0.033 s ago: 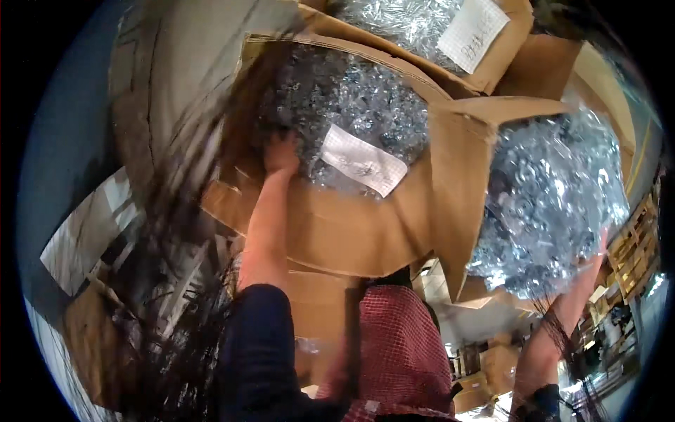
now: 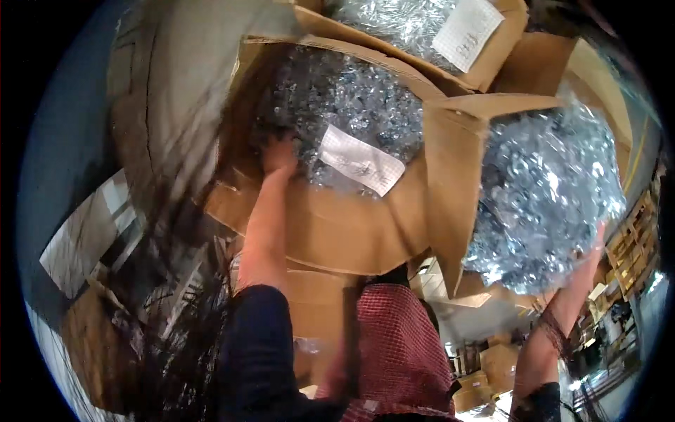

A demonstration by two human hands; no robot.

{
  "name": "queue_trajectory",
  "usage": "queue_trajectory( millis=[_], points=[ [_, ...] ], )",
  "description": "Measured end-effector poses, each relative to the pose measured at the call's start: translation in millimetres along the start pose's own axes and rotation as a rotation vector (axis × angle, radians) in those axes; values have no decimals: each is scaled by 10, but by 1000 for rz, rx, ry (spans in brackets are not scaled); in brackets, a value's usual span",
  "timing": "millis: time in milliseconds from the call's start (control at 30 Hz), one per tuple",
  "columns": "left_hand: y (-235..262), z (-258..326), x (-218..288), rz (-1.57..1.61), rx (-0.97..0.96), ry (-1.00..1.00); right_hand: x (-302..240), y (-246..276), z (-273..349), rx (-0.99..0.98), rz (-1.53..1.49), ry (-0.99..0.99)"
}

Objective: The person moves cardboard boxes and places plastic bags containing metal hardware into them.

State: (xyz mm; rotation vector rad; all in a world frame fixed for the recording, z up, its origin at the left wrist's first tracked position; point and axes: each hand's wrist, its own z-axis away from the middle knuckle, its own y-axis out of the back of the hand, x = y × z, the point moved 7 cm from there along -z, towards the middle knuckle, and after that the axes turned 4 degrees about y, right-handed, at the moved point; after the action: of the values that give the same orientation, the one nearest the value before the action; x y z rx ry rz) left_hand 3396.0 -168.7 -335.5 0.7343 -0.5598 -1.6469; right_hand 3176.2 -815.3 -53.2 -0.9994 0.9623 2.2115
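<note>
My left hand (image 2: 280,156) reaches down into a large cardboard box (image 2: 337,235) at the near left edge of a heap of small, clear, shiny pieces (image 2: 380,98). Its fingers are dark and blurred in the shadow against the heap, so their grip does not show. A white paper slip (image 2: 362,162) with writing lies on the heap to the right of this hand. On the right, a bulging clear plastic bag (image 2: 548,190) of similar shiny pieces stands against another box's flap (image 2: 453,190). My right hand (image 2: 592,257) is at the bag's near right side, its fingers hidden behind the plastic.
Behind stands another open box (image 2: 496,60) of shiny clear material (image 2: 394,24) with a paper slip (image 2: 467,34) on it. Dark strands of hair cross the left side. Pallets and smaller boxes (image 2: 498,366) are on the floor at lower right.
The boxes and the bag sit very slightly further left in the picture. Both hands keep their places against the heap and the bag.
</note>
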Motion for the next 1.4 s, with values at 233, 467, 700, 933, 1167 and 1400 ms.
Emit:
queue_trajectory(
  millis=[233,467,700,933,1167,1400],
  points=[
    [55,760,201,467,-45,7,-209,-265,-298,-87,-24,36],
    [921,1231,446,460,-134,-66,-186,-207,-445,-108,-39,31],
    [-134,294,-5,356,-379,-91,-145,-258,-442,-143,-18,48],
    [-231,517,545,19,-249,304,6,77,-321,-84,14,15],
    [-468,564,564,292,-188,145,-50,3,-379,-70,47,6],
    [-479,468,795,-61,-274,-50,-36,-51,-430,-79,36,25]
  ],
)
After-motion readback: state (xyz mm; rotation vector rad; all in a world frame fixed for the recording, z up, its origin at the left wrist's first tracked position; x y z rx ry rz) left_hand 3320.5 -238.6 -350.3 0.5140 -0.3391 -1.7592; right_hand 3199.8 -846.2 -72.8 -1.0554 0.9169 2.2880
